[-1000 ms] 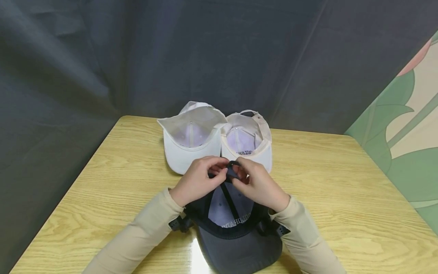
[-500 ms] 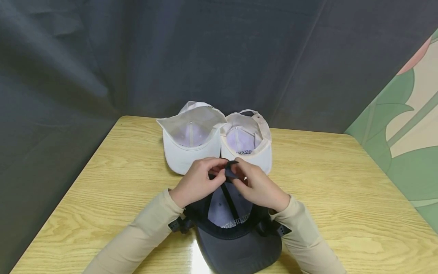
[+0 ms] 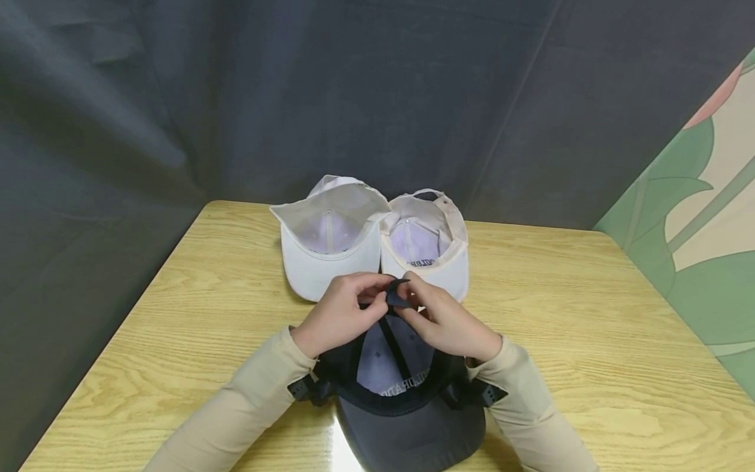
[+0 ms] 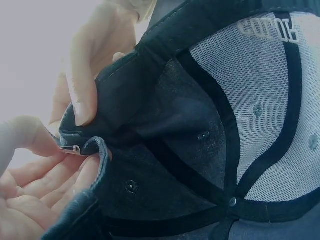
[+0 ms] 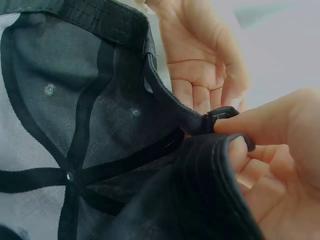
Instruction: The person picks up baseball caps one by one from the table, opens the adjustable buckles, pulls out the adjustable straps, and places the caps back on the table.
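Observation:
A dark baseball cap (image 3: 413,432) lies inside up, its visor toward me and pale lettering inside its crown. Both hands meet at its back strap (image 3: 396,295). My left hand (image 3: 342,311) pinches the strap between thumb and fingers; in the left wrist view a small metal buckle (image 4: 71,149) shows by the thumb. Opposite it, my right hand (image 3: 451,321) pinches the strap's other side, thumb on top in the right wrist view, where a black strap end (image 5: 222,115) bends over. How the strap sits in the buckle is partly hidden by fingers.
Behind the hands, a white cap (image 3: 318,269) and a cream-white cap (image 3: 457,262) lie side by side, insides showing. The wooden table (image 3: 590,314) meets a dark curtain (image 3: 377,98) at the back. A leaf-patterned surface (image 3: 696,210) borders it on the right.
The bent piece of strap between my fingertips has shifted slightly left and changed shape, showing a pointed flap now. Both hands stay nearly in place; the white caps have not moved.

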A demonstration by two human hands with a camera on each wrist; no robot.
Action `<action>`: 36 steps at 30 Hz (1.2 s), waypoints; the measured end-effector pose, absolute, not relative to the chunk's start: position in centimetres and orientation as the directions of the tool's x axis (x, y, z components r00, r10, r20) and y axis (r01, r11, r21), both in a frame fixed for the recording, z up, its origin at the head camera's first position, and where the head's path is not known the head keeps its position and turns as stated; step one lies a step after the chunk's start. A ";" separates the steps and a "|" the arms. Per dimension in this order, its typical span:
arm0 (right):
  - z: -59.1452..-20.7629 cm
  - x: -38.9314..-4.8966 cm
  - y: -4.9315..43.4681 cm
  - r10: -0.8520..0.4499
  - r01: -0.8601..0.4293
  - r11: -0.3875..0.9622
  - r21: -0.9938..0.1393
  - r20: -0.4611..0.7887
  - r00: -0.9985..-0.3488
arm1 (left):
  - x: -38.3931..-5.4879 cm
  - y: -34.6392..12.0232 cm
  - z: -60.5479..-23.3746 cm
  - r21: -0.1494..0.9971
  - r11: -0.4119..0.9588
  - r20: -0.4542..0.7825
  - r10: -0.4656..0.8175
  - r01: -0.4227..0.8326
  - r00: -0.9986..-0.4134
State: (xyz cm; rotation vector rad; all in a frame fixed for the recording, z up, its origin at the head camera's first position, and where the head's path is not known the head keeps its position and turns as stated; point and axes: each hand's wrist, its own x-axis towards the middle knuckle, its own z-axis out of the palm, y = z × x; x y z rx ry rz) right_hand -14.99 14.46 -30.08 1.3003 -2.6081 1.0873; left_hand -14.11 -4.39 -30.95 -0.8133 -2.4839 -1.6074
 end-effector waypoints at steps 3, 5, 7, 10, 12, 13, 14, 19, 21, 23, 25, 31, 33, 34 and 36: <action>-30.1 -15.0 14.5 -0.694 -0.713 0.399 -0.576 0.318 -0.645 | -14.1 -4.4 -31.0 0.830 0.312 0.334 0.388 0.463 -0.859; -30.2 -15.1 14.5 -0.697 -0.714 0.395 -0.577 0.318 -0.643 | -14.1 -4.4 -31.0 0.830 0.313 0.334 0.384 0.462 -0.861; -30.2 -15.1 14.5 -0.698 -0.715 0.394 -0.578 0.318 -0.641 | -14.1 -4.4 -31.0 0.831 0.314 0.333 0.378 0.458 -0.864; -30.2 -15.1 14.5 -0.698 -0.714 0.392 -0.580 0.318 -0.641 | -14.1 -4.4 -30.9 0.835 0.315 0.329 0.371 0.451 -0.869; -30.2 -15.1 14.5 -0.699 -0.714 0.390 -0.582 0.318 -0.641 | -14.1 -4.4 -30.9 0.838 0.315 0.326 0.368 0.447 -0.871; -30.2 -15.1 14.5 -0.699 -0.713 0.390 -0.582 0.317 -0.641 | -14.1 -4.4 -30.9 0.838 0.315 0.325 0.366 0.445 -0.872; -30.2 -15.1 14.5 -0.700 -0.713 0.390 -0.583 0.316 -0.641 | -14.1 -4.4 -30.9 0.839 0.316 0.323 0.364 0.442 -0.873; -30.2 -15.0 14.6 -0.706 -0.718 0.390 -0.576 0.314 -0.635 | -14.2 -4.3 -31.0 0.854 0.307 0.307 0.355 0.421 -0.883; -30.2 -15.0 14.7 -0.706 -0.718 0.395 -0.574 0.310 -0.636 | -14.2 -4.3 -31.0 0.861 0.299 0.299 0.354 0.411 -0.886; -30.2 -15.0 14.6 -0.700 -0.715 0.398 -0.575 0.312 -0.642 | -14.1 -4.3 -31.0 0.867 0.294 0.294 0.352 0.403 -0.888; -30.3 -15.0 14.6 -0.687 -0.710 0.397 -0.582 0.324 -0.650 | -14.2 -4.3 -31.0 0.862 0.295 0.306 0.346 0.412 -0.887; -30.3 -15.2 14.8 -0.640 -0.654 0.390 -0.648 0.320 -0.698 | -14.3 -4.2 -31.3 0.835 0.282 0.382 0.320 0.472 -0.867; -30.0 -15.3 15.1 -0.620 -0.597 0.405 -0.692 0.273 -0.736 | -14.4 -4.2 -31.3 0.840 0.261 0.391 0.319 0.476 -0.864; -29.9 -15.4 15.2 -0.606 -0.561 0.414 -0.717 0.242 -0.757 | -14.4 -4.2 -31.2 0.842 0.254 0.392 0.318 0.476 -0.863; -29.6 -15.5 15.5 -0.579 -0.487 0.436 -0.757 0.179 -0.796 | -14.5 -4.2 -31.2 0.850 0.236 0.390 0.320 0.471 -0.863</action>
